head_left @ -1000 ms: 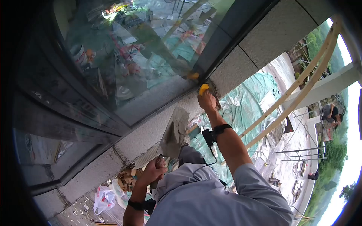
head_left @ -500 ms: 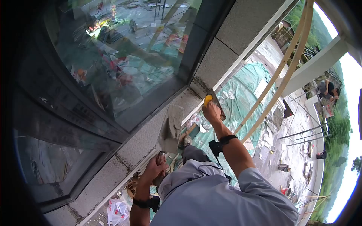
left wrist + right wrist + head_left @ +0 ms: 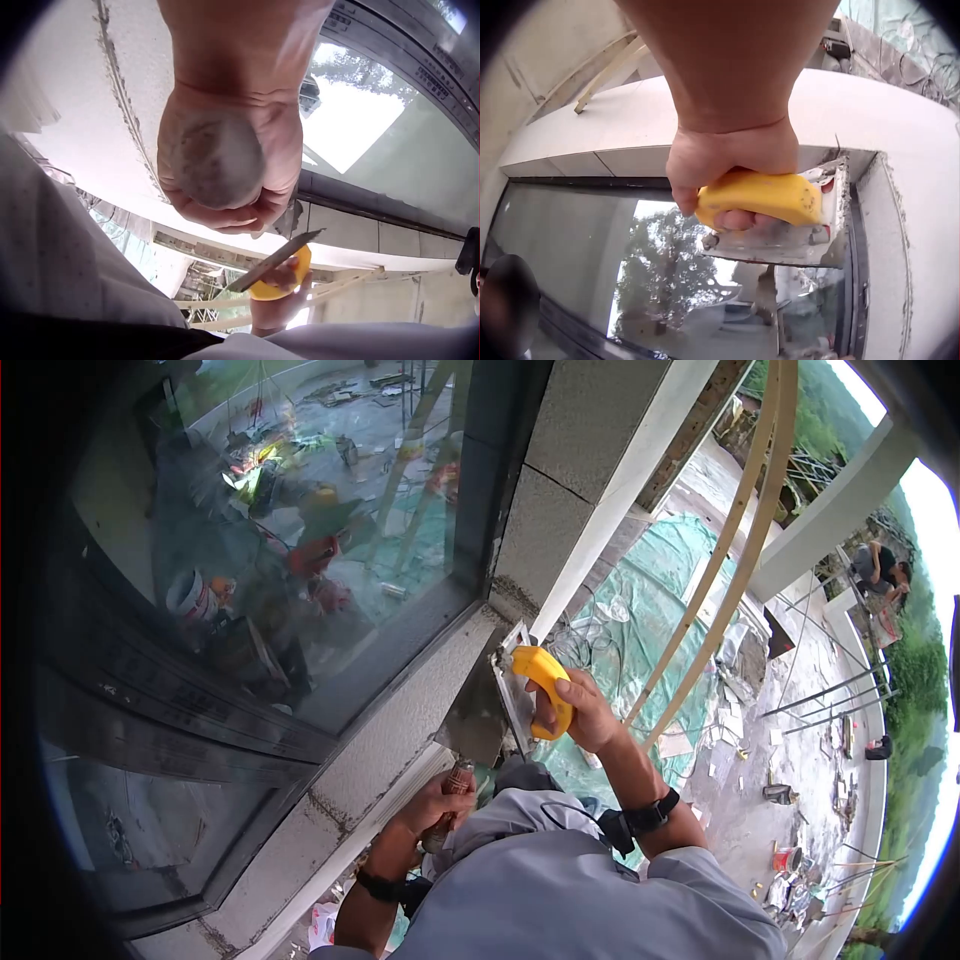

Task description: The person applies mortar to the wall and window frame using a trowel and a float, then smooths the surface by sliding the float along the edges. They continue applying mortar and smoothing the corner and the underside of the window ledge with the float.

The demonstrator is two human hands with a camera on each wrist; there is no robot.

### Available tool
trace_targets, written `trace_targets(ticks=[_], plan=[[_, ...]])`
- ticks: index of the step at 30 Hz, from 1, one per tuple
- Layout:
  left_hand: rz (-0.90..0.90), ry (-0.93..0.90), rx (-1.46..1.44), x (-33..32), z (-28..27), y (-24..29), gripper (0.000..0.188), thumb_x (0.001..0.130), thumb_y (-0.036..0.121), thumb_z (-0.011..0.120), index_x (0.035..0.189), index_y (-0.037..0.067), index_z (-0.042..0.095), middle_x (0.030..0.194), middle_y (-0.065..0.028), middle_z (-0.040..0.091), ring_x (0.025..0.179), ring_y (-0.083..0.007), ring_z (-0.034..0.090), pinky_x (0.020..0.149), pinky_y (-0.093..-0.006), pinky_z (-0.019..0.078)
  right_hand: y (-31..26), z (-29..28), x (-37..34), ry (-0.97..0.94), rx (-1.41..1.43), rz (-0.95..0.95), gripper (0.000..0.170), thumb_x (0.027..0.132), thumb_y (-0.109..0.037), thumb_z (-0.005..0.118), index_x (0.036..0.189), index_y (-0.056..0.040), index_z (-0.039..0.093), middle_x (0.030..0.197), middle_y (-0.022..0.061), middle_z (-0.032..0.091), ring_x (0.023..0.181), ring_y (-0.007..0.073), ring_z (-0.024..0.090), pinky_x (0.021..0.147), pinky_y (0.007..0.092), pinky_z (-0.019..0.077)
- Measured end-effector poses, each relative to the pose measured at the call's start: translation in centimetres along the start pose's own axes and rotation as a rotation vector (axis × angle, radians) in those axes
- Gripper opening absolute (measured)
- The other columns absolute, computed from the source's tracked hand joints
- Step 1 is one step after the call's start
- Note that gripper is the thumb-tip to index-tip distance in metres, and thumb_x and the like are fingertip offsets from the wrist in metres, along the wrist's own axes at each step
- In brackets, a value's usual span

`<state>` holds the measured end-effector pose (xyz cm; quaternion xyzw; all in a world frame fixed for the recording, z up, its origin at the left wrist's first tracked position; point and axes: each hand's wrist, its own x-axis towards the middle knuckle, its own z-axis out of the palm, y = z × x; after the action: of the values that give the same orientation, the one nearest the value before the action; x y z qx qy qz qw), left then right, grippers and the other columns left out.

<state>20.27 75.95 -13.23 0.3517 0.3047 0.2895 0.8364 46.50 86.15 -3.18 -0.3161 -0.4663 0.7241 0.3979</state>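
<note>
My right hand (image 3: 592, 712) grips the yellow handle of a plastering trowel (image 3: 543, 666), fingers curled through it. The plastering trowel's mortar-smeared plate is tilted on edge close over the blade of a second trowel. That wooden-handled trowel (image 3: 468, 722) has a wide grey blade, partly hidden behind the plate. My left hand (image 3: 436, 806) is wrapped round its brown handle; the rounded handle end (image 3: 219, 161) faces the camera in the left wrist view. Beside both tools runs a pale rough sill (image 3: 400, 695) under a dark-framed window (image 3: 400, 685).
Green sheeting (image 3: 655, 575) with debris covers the ground at right. Two long wooden strips (image 3: 735, 560) slant across the right side. A person (image 3: 878, 570) sits far off near metal bars. A white pillar (image 3: 835, 525) stands between.
My right hand has drawn the plastering trowel back from the sill corner towards my body and the wooden-handled trowel. My left hand keeps its grip, and the head view has shifted.
</note>
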Motion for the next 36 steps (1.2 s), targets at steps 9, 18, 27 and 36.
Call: trace_targets(ticks=[9, 18, 27, 36], plan=[[0.066, -0.013, -0.273, 1.9, 0.7, 1.4, 0.023, 0.082, 0.016, 0.068, 0.09, 0.006, 0.049, 0.064, -0.0019, 0.049, 0.048, -0.0109, 0.052, 0.045, -0.0246, 0.0433, 0.9, -4.0, -1.2, -0.037, -0.146, 0.193, 0.05, 0.092, -0.051, 0.059, 0.107, -0.0025, 0.057, 0.068, 0.0017, 0.054, 0.056, 0.0095, 0.05, 0.054, 0.0232, 0.0386], [0.237, 0.216, 0.032, 2.8, 1.2, 5.2, 0.025, 0.081, 0.01, 0.069, 0.094, 0.006, 0.048, 0.069, -0.0011, 0.051, 0.049, -0.0094, 0.054, 0.044, -0.0248, 0.0444, -9.3, -2.2, -3.5, -0.117, -0.671, -0.118, 0.043, 0.094, -0.035, 0.061, 0.115, 0.0003, 0.051, 0.086, 0.0047, 0.062, 0.074, 0.0141, 0.06, 0.067, 0.0288, 0.0479], [0.383, 0.327, 0.11, 3.2, 1.6, 6.5, 0.023, 0.083, 0.009, 0.068, 0.095, 0.005, 0.048, 0.069, -0.0008, 0.052, 0.049, -0.0085, 0.052, 0.045, -0.0246, 0.0423, -11.2, 1.4, -3.7, -0.104, -0.474, 0.038, 0.055, 0.096, -0.046, 0.056, 0.119, 0.0041, 0.053, 0.073, 0.0022, 0.06, 0.063, 0.009, 0.059, 0.057, 0.0225, 0.0471], [0.365, 0.297, 0.145, 3.5, 0.8, 6.9, 0.029, 0.08, 0.008, 0.07, 0.099, 0.004, 0.049, 0.073, -0.0028, 0.053, 0.05, -0.0103, 0.053, 0.046, -0.0271, 0.0451, -12.1, 2.3, -2.2, -0.208, -1.061, -0.229, 0.053, 0.092, -0.041, 0.063, 0.112, 0.0062, 0.053, 0.074, 0.0096, 0.06, 0.06, 0.0215, 0.061, 0.057, 0.0348, 0.0461]])
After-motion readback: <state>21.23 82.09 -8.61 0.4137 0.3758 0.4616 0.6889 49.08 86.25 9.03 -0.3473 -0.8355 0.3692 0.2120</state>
